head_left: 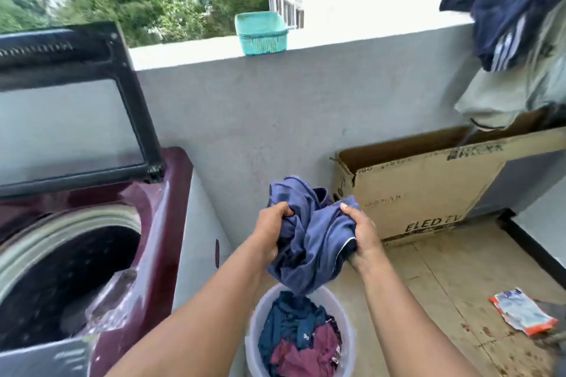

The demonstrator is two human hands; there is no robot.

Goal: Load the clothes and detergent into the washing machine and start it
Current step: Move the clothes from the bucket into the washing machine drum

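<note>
Clothes: a bunched blue garment [309, 232] is held above the bucket [254, 330], which stands on the floor just right of the washing machine [159, 223]. Left hand [271, 231] grips its left side; right hand [361, 236] grips its right side. Navy and maroon clothes [301, 343] fill the bucket. Machine lid [70, 110] stands raised, drum [67, 278] exposed. A detergent sachet [522, 312] lies on the floor near the right edge.

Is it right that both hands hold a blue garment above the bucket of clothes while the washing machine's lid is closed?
Not quite: the lid stands open, as the head view shows. The rest holds: the left hand and right hand grip the blue garment above the bucket beside the washing machine.
</note>
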